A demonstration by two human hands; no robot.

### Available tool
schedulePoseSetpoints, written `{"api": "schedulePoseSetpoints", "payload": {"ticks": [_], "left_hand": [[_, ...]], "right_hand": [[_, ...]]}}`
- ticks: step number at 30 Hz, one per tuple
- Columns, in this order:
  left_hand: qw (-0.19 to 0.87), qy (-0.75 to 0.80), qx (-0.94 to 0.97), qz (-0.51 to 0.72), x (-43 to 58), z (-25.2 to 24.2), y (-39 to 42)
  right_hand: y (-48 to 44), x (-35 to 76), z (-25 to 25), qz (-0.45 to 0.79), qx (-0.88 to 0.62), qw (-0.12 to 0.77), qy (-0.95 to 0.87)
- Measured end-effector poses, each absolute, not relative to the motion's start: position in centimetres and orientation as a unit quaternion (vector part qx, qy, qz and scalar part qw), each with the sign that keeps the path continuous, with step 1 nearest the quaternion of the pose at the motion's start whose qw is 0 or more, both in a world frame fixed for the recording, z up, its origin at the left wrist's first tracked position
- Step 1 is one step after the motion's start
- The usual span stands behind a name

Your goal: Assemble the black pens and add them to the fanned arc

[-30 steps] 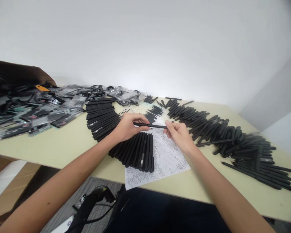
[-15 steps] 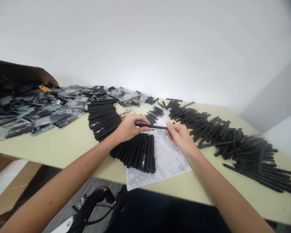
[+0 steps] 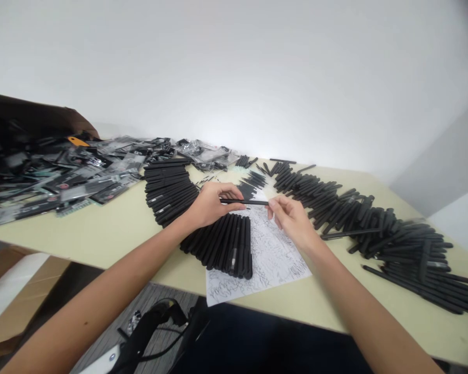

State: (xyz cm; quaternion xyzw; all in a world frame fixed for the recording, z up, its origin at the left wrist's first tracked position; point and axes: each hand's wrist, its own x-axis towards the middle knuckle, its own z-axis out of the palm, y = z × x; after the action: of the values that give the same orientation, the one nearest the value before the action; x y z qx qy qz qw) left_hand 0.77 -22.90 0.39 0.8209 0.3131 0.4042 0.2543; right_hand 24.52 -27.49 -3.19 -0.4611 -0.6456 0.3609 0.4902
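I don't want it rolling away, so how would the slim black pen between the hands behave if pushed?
The slim, black, rod-shaped pen is probably stiff, as it runs straight between the left hand and right hand. Its thin body suggests little weight. Laid down and pushed, its rounded-looking barrel might roll.

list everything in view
held pen: 1, black, centre
fanned pens: dozens, black, left of centre
piled pens: many, black, right
slim pieces: many, black, back
plastic packets: many, clear and black, left
flat piece: 1, orange, among packets
cardboard box: 1, brown, far left
lower cardboard: count unclear, brown, lower left
scribbled paper: 1, white, partly under pens
table: 1, yellow, middle
back wall: 1, white, top
equipment: 1, mostly black, lower left
floor: 1, grey, bottom
left hand, right hand: 2, bare, holding pen
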Motion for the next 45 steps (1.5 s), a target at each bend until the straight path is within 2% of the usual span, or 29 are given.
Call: {"api": "schedulePoseSetpoints", "payload": {"ticks": [5,12,28,37,45], "left_hand": [[0.248,0.304,0.83,0.396,0.74,0.44,-22.95],[0.229,0.313,0.829,0.403,0.8,0.1,-22.77],[0.171,0.259,0.862,0.401,0.67,0.49,-23.14],[0.172,0.296,0.845,0.411,0.59,-0.23,-22.61],[0.169,0.269,0.859,0.402,0.44,0.13,-22.78]], "right_hand": [[-27.59,24.59,-3.1,0.35,-0.491,0.459,-0.652],[-27.41,24.35,-3.27,0.348,-0.457,0.494,-0.653],[-28.11,24.36,-2.64,0.315,-0.5,0.413,-0.693],[-27.5,24.23,-3.33,0.321,-0.47,0.492,-0.659],[-27.67,24.64,-3.14,0.294,-0.523,0.426,-0.678]]}}
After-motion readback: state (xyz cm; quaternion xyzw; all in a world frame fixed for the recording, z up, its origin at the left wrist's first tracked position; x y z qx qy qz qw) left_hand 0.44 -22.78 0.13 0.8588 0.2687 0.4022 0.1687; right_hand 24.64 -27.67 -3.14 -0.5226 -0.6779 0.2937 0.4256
